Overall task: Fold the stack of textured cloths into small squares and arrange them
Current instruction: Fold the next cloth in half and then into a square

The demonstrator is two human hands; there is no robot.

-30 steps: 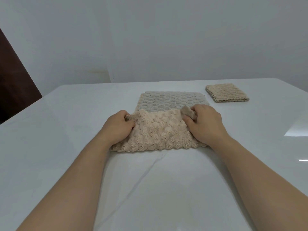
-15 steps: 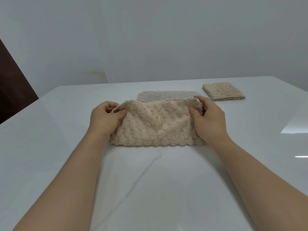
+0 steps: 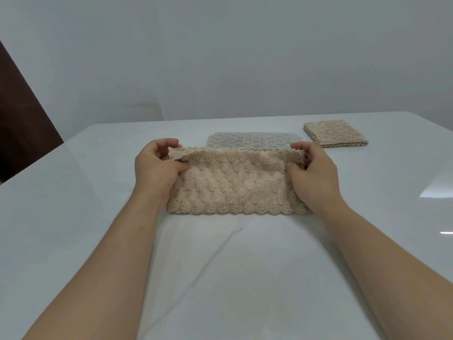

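Beige cloth [image 3: 235, 185] edge reaches further back than before; left hand [image 3: 154, 168] & right hand [image 3: 313, 173] pinch its top corners, cloth betw. them.

Setting: plain indoor room; home or studio, undetermined. Evidence: glossy white surface [image 3: 73, 241] with faint veining; plain pale wall [image 3: 245, 57] behind; dark brown panel [image 3: 22, 123] at far left.

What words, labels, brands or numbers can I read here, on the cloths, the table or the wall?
None. The beige cloth, pinched at its far corners by the left hand and the right hand, the grey cloth beyond it, the folded square, the white table and the wall bear no readable tag, print or number.
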